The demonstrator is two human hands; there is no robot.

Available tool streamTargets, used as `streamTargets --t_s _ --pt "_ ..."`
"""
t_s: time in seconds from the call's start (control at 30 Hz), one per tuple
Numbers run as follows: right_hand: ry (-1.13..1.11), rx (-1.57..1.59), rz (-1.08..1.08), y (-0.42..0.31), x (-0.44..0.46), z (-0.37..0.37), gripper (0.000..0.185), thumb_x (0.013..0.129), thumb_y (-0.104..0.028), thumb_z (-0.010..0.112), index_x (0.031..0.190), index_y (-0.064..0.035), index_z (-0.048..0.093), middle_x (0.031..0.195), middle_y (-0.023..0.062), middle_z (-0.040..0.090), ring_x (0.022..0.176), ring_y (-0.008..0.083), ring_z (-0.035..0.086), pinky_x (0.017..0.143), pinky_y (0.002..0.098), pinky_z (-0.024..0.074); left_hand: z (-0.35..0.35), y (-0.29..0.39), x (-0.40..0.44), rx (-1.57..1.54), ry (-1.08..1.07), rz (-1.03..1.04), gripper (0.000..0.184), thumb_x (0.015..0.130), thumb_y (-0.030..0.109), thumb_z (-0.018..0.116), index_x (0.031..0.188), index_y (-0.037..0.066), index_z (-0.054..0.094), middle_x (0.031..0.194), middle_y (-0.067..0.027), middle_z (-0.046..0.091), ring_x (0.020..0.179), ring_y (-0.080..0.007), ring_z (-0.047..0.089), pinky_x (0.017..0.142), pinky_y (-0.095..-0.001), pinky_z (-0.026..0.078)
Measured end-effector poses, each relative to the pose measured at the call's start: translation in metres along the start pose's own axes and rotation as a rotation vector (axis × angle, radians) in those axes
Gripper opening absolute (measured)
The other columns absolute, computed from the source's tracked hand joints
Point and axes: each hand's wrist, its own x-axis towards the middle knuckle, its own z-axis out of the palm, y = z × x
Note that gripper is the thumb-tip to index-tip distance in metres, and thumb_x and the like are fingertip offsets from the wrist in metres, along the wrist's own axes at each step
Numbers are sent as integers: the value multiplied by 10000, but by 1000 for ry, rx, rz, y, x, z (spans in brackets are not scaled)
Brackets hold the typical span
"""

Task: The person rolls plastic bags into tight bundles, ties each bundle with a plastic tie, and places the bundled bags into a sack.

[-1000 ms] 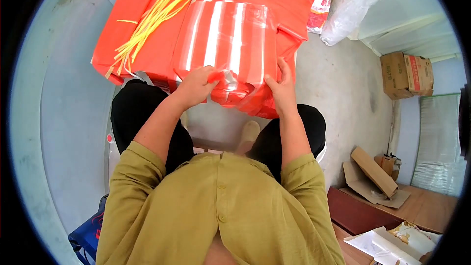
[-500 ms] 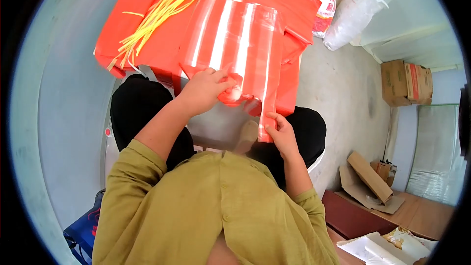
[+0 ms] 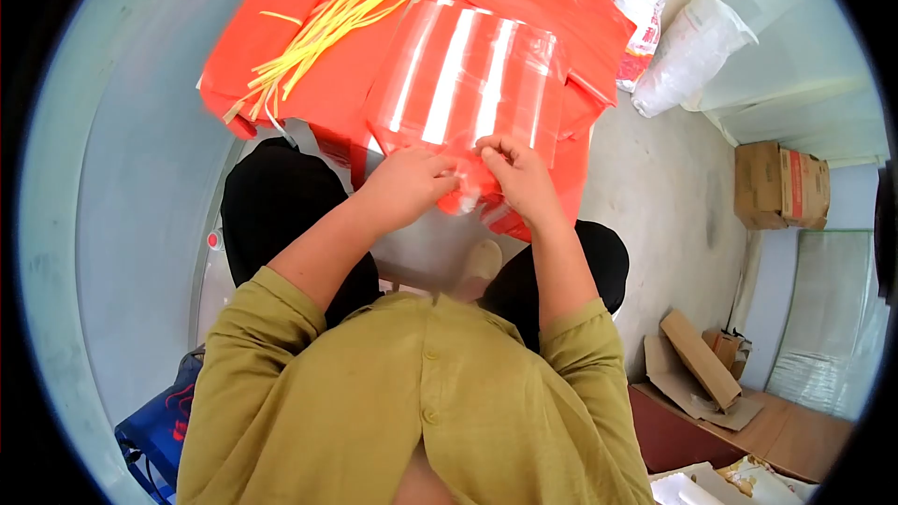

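Note:
A glossy red-and-white striped plastic bag (image 3: 472,75) lies flat over red plastic sheeting (image 3: 580,14) in front of me. Its near edge is bunched up between my two hands. From the left, my left hand (image 3: 412,187) is closed on the bunched plastic, with its fingertips partly hidden. My right hand (image 3: 519,178) pinches the same edge just to the right, thumb and fingers together. A whitish, crumpled bit of plastic shows below the fingers. Yellow strips (image 3: 346,23) lie in a loose bundle on the red plastic at the far left.
White printed sacks (image 3: 645,9) and a translucent bag (image 3: 687,51) stand beyond the pile on the right. A cardboard box (image 3: 781,185) is by the wall. Opened cardboard (image 3: 697,369) lies at lower right, and a blue bag (image 3: 164,425) sits at lower left.
My right hand has moved up and left from the bag's hanging strip to the bunched edge beside my left hand. The view has shifted slightly.

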Motion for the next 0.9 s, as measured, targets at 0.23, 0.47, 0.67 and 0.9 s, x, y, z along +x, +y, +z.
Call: streamTargets --t_s 0.23,0.47,0.67,0.9 --pt "-86 258 97 8 12 6 428 1142 -251 434 1490 -20 526 1311 132 620 1003 178 709 869 307 574 -13 8 1 60 -15 -56 192 808 111 715 991 88 768 970 -83 659 959 -306 664 809 -402 553" --pt "-132 221 18 26 24 11 432 1125 -164 417 1527 -20 486 1257 107 655 971 146 695 832 282 567 -14 6 13 -29 128 95 158 756 88 715 913 71 719 952 -67 641 955 -283 627 800 -422 539" --pt "112 125 -143 32 9 9 322 1078 -88 505 1370 -7 613 1227 63 696 906 137 687 802 279 551 2 2 14 -192 35 -239 129 793 86 720 904 37 677 945 -119 669 954 -344 636 800 -456 532" --pt "133 -560 -853 44 -24 17 279 860 -48 744 1135 -5 729 1143 145 727 1043 345 684 913 426 569 13 1 28 -245 39 -591 173 864 139 730 943 10 646 827 -149 672 813 -389 658 733 -466 528"
